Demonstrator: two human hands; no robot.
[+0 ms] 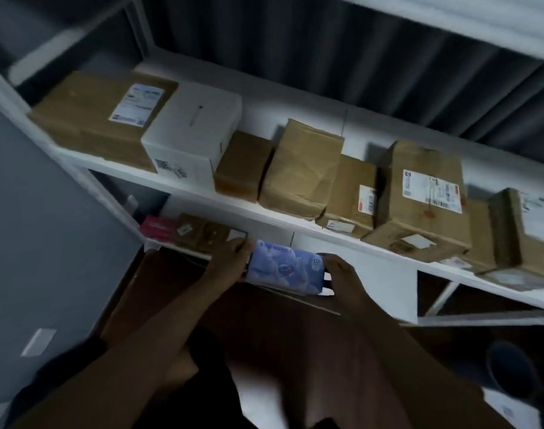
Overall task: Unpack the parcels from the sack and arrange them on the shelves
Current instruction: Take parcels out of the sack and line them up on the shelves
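Progress: the upper shelf (202,193) is largely stocked. From its left end it carries a large brown carton with a white label (100,119), a white box (187,134), a small brown box (243,165), a creased paper parcel (301,168), a low labelled carton (351,196), a taller labelled carton (419,196) and a further carton (527,230) at the right edge. They stand close together, several touching. The lower shelf (373,274) holds a red packet (157,228) and a small brown box (199,232) at its left end.

Item in hand: a blue printed parcel (284,267), held at the front edge of the lower shelf, just right of the small brown box. Whether it already rests on the shelf board cannot be told (the view is blurred).

Grip: the left hand (227,261) holds the parcel's left end with its fingers curled over it; the right hand (339,274) holds the right end likewise.

Orientation: the parcel's long axis runs along the shelf, left to right, with the printed face turned up and toward the person.

Outstanding: this parcel appears not yet released. The sack is not identifiable in view, so the remaining count cannot be judged.
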